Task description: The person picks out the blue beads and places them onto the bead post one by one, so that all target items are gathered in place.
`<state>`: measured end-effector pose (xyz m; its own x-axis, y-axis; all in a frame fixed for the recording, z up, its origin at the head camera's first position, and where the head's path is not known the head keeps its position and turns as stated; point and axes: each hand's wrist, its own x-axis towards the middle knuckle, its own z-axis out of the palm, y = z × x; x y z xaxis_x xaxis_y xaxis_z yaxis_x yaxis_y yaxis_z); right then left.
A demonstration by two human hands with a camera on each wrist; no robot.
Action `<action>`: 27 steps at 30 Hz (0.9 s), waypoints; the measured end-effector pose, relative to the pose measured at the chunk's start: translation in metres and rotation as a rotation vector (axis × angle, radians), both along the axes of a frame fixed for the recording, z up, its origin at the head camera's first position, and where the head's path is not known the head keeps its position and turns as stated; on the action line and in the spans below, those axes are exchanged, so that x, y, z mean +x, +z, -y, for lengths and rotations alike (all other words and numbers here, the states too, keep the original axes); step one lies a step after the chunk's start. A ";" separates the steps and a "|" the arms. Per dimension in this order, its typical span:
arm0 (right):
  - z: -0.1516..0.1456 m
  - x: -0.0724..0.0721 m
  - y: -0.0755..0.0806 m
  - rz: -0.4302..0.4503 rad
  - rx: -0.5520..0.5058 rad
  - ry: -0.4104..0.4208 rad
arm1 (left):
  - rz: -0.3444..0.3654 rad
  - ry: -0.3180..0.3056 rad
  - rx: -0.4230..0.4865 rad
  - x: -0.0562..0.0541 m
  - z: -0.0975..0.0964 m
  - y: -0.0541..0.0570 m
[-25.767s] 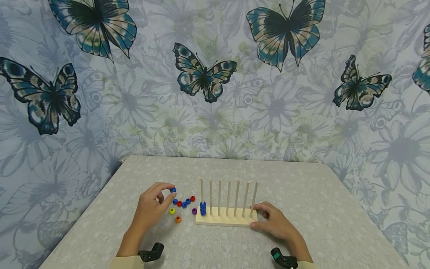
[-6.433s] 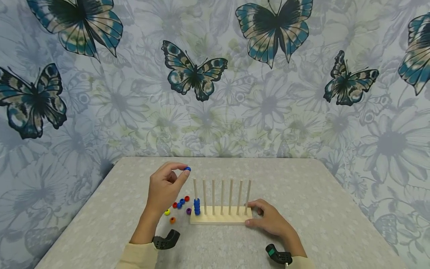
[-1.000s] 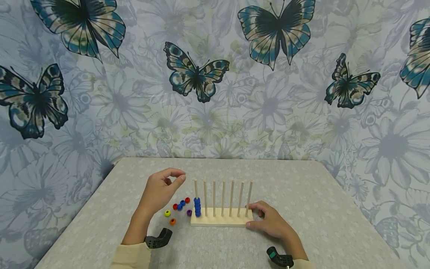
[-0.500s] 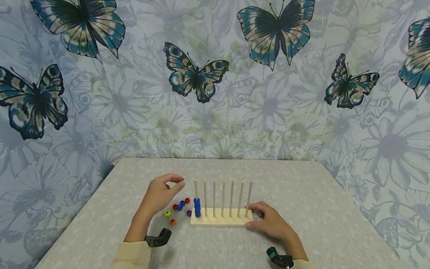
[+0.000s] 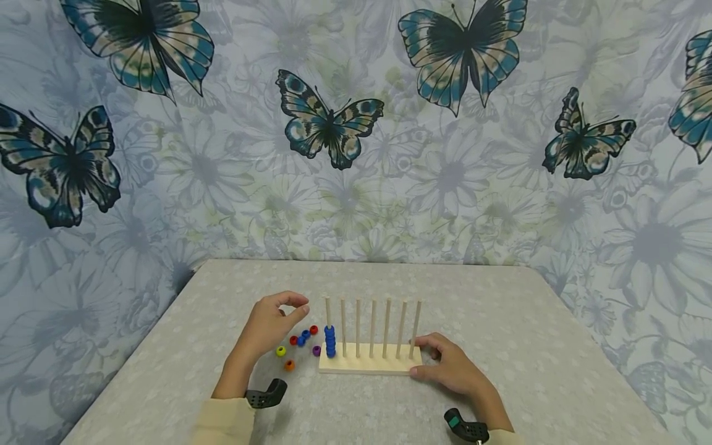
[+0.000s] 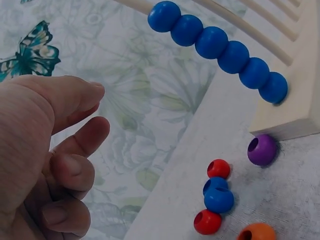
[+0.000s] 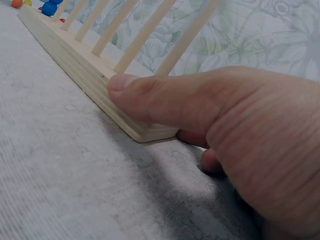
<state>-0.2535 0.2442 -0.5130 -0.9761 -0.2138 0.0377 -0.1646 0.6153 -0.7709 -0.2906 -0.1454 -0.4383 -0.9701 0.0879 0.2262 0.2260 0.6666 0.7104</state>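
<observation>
A pale wooden peg board (image 5: pixel 369 369) with a row of upright pegs lies on the table. Blue beads (image 5: pixel 330 343) are stacked on its leftmost peg. My left hand (image 5: pixel 266 326) hovers left of that peg, above loose beads; the left wrist view shows a gap between thumb and index finger (image 6: pixel 82 95), nothing held. With thumb and fingers my right hand (image 5: pixel 449 368) grips the board's right end; in the right wrist view the thumb (image 7: pixel 150 100) lies along its near edge, while the fingers behind are mostly hidden.
Loose on the table left of the board are red beads (image 6: pixel 207 222), blue beads (image 6: pixel 219 200), a purple bead (image 6: pixel 262 150) touching or almost touching the board, a yellow bead (image 5: pixel 280 351) and an orange bead (image 5: pixel 289 365). A butterfly-patterned wall (image 5: pixel 356 204) stands behind the table (image 5: pixel 473 290).
The blue bead pinched by my left hand 6.4 s ago has left it, and the leftmost peg's stack is taller. Since then the left hand has lowered; the right hand still grips the board.
</observation>
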 end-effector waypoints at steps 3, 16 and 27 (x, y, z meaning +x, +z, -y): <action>0.001 -0.002 0.001 -0.005 -0.002 0.002 | 0.003 0.006 -0.009 0.000 0.001 -0.001; -0.002 0.000 -0.003 0.006 -0.015 0.026 | 0.033 0.038 0.032 0.009 0.005 -0.028; -0.002 0.001 0.001 -0.001 -0.009 0.025 | 0.030 0.041 0.077 0.014 0.003 -0.031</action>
<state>-0.2524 0.2458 -0.5123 -0.9705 -0.2378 0.0411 -0.1808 0.6039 -0.7762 -0.2763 -0.1487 -0.4697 -0.9789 0.0318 0.2017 0.1779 0.6178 0.7659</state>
